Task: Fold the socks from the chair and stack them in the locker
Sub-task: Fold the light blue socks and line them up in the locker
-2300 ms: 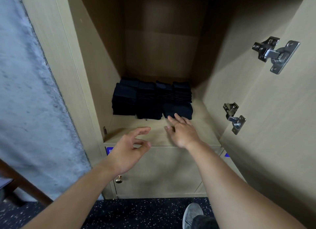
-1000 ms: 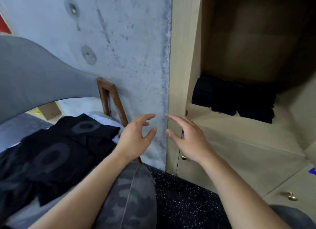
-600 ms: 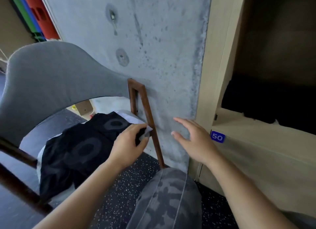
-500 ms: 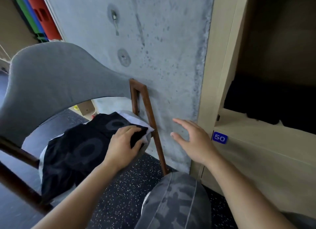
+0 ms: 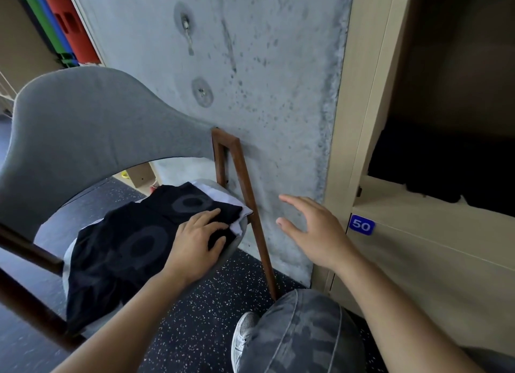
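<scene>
Head cam is looking down at a grey-backed chair (image 5: 92,127) parked against a concrete wall (image 5: 250,66), with the locker (image 5: 362,93) right beside the wall on the right. Pile of black socks (image 5: 125,244) sits on the chair seat, each with a faint grey ring pattern, spread over a white cushion or cloth (image 5: 239,225) that peeks out at the near corner.

Left hand (image 5: 195,241) is down on the right end of the pile, fingers (image 5: 206,216) laid over the top sock and the thumb tucked under its edge, so it's pinching that bit of fabric. Right hand (image 5: 315,230) hovers in the air between the chair's wooden leg (image 5: 250,205) and the locker, fingers spread wide and relaxed, holding nothing, not touching the wall as far as I can tell.

Inside the open locker compartment there's a dark mass on the shelf (image 5: 390,194), pretty sure that's the folded socks (image 5: 446,172) already stacked, but it's so shadowy I can't make out separate piles. Little blue tag reading 50 (image 5: 361,225) is stuck on the locker front just below that shelf.

Bottom of the view: a knee in grey camo trousers (image 5: 301,333) and a grey sneaker (image 5: 245,336) on the speckled dark floor (image 5: 195,303). Red, blue and green panels (image 5: 58,21) show at the top left corner.
</scene>
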Motion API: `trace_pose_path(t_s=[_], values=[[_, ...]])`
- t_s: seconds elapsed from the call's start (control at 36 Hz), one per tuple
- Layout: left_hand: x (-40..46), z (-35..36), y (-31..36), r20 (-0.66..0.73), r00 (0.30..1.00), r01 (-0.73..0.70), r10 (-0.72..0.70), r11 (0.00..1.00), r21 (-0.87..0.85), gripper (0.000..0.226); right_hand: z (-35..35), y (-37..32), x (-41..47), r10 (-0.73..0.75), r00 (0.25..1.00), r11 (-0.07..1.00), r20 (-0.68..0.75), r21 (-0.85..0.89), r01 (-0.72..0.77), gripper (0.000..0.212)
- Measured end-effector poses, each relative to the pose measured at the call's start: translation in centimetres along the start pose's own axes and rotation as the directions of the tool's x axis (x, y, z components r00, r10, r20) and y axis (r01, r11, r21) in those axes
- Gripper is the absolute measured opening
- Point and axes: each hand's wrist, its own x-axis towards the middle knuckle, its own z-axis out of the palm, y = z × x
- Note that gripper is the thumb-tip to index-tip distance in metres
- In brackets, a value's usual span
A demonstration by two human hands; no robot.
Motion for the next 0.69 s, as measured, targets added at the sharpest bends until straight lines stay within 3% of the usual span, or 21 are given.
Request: trace_pose_path(t_s=[0.22,0.39,0.56,0.69], values=[[1.0,-0.7,1.1,0.013,1.0,0.008,-0.009,0.999,0.039,0.061,-0.9,0.4,-0.5,0.017,1.0,1.0,-0.026,-0.009,-0.017,0.054],[2.2,-2.7,3.1,-0.081,0.996,-0.054,0.049,0.996,-0.064,0.038,-1.8,0.6,-1.4,0.023,0.999,1.0,-0.039,-0.004,-0.023,0.053],[3.5,-5.6,7.5,-0.13,0.985,-0.144,0.111,0.947,-0.288,0.038,-3.8,1.1,-2.5,0.049,0.995,0.998,-0.092,0.039,-0.046,0.051],[4.4,-6.4,11.7,-0.138,0.981,-0.188,0.134,0.823,-0.536,0.031,-6.0,2.6,-3.7,0.057,0.987,0.998,-0.153,0.035,-0.052,0.043]])
